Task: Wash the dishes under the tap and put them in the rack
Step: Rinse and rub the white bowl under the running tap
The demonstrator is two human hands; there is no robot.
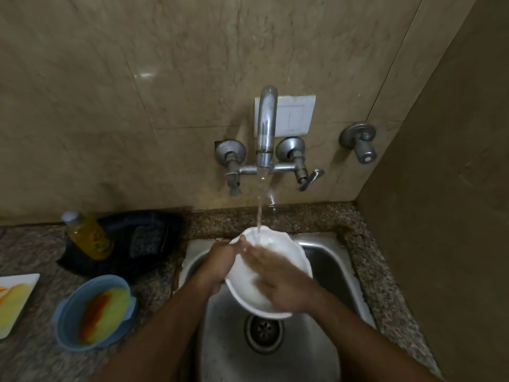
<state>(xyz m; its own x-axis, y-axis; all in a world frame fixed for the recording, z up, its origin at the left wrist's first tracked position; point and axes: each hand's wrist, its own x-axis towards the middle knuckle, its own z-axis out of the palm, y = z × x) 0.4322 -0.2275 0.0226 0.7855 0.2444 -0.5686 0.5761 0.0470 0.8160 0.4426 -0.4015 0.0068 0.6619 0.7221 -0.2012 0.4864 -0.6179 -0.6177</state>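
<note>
Drain (pixel 264 332): round perforated metal strainer in the floor of the steel sink (pixel 327 260), nearest to you.
Right hand (pixel 278 279): your fingers lie fairly straight and flat inside the bowl, palm down on its inner face; motion-blurred.
Left hand (pixel 220 267): your fingers curl round the bowl's left rim and grip it, thumb on the rim's top edge.
White bowl (pixel 272 244): smooth, glossy, scalloped rim; held tilted over the sink, directly under the water stream (pixel 259 210).
Blue bowl (pixel 66 315): round plastic, smeared yellow and orange inside, on the speckled granite table (pixel 30 348) to your left.
White plate (pixel 15 304): square, similar residue, at the left edge.
Bottle (pixel 89 237): yellow liquid, white cap, resting on a dark cloth (pixel 148 238).
Tap (pixel 265 128): curved dull-chrome spout, running, mounted on the beige marble-pattern wall (pixel 110 92).
</note>
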